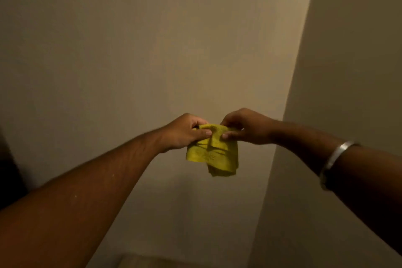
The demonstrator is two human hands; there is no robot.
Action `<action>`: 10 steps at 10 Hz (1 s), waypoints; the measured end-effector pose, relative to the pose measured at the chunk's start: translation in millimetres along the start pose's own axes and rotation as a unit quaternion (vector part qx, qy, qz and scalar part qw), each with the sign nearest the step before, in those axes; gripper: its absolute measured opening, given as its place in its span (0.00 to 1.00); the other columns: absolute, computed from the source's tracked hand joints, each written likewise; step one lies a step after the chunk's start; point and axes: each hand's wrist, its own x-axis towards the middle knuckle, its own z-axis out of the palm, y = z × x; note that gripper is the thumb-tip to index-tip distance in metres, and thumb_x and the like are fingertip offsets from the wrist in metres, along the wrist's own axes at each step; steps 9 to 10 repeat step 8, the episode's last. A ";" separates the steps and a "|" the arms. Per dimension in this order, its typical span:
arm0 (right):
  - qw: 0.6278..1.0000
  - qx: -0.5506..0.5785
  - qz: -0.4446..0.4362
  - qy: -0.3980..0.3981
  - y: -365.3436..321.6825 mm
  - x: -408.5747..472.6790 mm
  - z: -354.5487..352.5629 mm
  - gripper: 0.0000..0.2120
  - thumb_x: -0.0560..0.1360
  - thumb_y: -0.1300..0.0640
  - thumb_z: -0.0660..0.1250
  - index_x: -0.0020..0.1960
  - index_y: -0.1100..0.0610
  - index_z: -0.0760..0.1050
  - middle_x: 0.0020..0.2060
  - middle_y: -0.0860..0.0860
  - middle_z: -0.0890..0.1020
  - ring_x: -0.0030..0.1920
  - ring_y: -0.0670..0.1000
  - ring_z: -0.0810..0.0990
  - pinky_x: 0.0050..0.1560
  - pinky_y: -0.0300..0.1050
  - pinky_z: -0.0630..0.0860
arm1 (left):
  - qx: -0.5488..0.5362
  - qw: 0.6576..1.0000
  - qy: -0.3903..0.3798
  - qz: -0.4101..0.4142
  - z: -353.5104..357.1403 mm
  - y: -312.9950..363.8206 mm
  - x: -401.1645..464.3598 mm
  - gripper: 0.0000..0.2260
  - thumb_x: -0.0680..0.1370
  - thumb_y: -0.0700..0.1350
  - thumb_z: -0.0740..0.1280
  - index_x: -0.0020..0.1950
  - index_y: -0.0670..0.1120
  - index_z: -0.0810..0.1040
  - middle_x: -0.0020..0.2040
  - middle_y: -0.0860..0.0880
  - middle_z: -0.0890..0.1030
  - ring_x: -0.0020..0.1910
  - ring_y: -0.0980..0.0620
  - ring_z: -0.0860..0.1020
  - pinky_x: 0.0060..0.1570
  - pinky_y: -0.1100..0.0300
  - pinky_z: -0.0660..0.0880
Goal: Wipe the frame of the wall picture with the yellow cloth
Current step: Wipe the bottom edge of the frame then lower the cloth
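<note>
Yellow cloth (pixel 214 152) pinched between my left hand (pixel 185 131) and right hand (pixel 245 127); no picture frame in sight; wiping seemingly not begun.

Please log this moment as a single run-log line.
left hand: grip on yellow cloth | right hand: grip on same cloth | cloth: folded, hanging before bare wall | picture frame: not in view
</note>
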 end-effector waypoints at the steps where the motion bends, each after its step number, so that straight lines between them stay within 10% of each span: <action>1: 0.994 0.099 0.012 -0.046 32.4 33.7 82.0 0.11 0.73 0.59 0.71 0.53 0.62 0.78 0.45 0.54 0.79 0.39 0.47 0.78 0.37 0.39 0.79 | 0.075 0.995 0.064 -0.011 20.5 -77.3 -5.8 0.06 0.75 0.41 0.72 0.49 0.41 0.84 0.41 0.46 0.84 0.36 0.60 0.78 0.38 0.62 0.74; 4: 0.927 0.297 0.081 -0.216 115.7 1.1 357.6 0.11 0.73 0.67 0.69 0.55 0.68 0.78 0.46 0.58 0.80 0.44 0.50 0.77 0.41 0.33 0.76 | -0.032 0.973 0.015 -0.226 180.2 -284.2 -88.6 0.12 0.70 0.42 0.70 0.51 0.38 0.82 0.44 0.47 0.81 0.44 0.52 0.78 0.47 0.58 0.74; 6: 0.868 0.328 0.216 -0.304 134.6 -142.8 590.6 0.13 0.72 0.65 0.70 0.54 0.70 0.75 0.44 0.58 0.75 0.44 0.55 0.74 0.39 0.40 0.73 | -0.143 0.902 -0.016 -0.408 369.9 -411.7 -229.2 0.25 0.65 0.57 0.68 0.50 0.38 0.82 0.40 0.43 0.81 0.40 0.52 0.78 0.42 0.58 0.73; 7: 0.856 0.243 0.266 -0.370 127.5 -224.1 688.7 0.13 0.73 0.64 0.68 0.57 0.62 0.76 0.48 0.56 0.79 0.51 0.55 0.78 0.50 0.45 0.74 | -0.157 0.854 -0.077 -0.491 455.1 -450.9 -304.0 0.14 0.67 0.50 0.70 0.42 0.40 0.82 0.37 0.42 0.82 0.37 0.58 0.81 0.37 0.58 0.77; 8: 0.886 0.189 0.256 -0.338 126.9 -249.3 727.0 0.15 0.77 0.61 0.62 0.64 0.58 0.73 0.57 0.59 0.79 0.58 0.60 0.77 0.59 0.52 0.74 | -0.131 0.850 -0.058 -0.507 479.1 -469.0 -320.5 0.23 0.69 0.51 0.65 0.55 0.37 0.82 0.53 0.34 0.83 0.53 0.44 0.82 0.52 0.48 0.79; 10: 0.886 0.189 0.256 -0.338 126.9 -249.3 727.0 0.15 0.77 0.61 0.62 0.64 0.58 0.73 0.57 0.59 0.79 0.58 0.60 0.77 0.59 0.52 0.74 | -0.131 0.850 -0.058 -0.507 479.1 -469.0 -320.5 0.23 0.69 0.51 0.65 0.55 0.37 0.82 0.53 0.34 0.83 0.53 0.44 0.82 0.52 0.48 0.79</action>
